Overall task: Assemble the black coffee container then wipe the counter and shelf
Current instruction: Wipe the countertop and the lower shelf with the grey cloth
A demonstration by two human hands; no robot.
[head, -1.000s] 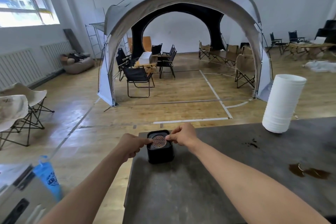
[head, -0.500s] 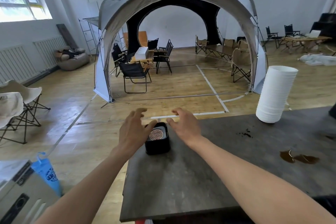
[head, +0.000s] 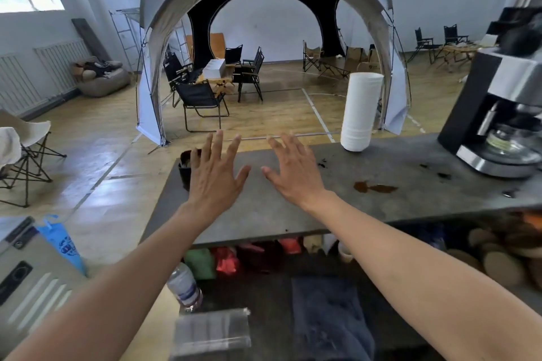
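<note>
The black coffee container (head: 185,167) stands at the far left corner of the grey counter (head: 264,220), mostly hidden behind my left hand (head: 215,176). That hand hovers above the counter with fingers spread and holds nothing. My right hand (head: 294,171) is also open, fingers apart, over the middle of the counter and apart from the container. A brown coffee spill (head: 374,187) and dark grounds (head: 322,163) mark the counter to the right. A dark cloth (head: 325,311) lies on the shelf below.
A white stack of paper cups (head: 360,113) stands at the counter's far edge. A coffee machine (head: 498,114) sits at the right end. Below the counter, the shelf holds a water bottle (head: 184,287), coloured packets (head: 225,261) and brown rolls (head: 498,258). A grey box (head: 32,278) stands at left.
Both hands have let go of the black container and pulled back, fingers spread. The view has shifted right and down, bringing the coffee machine and the shelf into sight.
</note>
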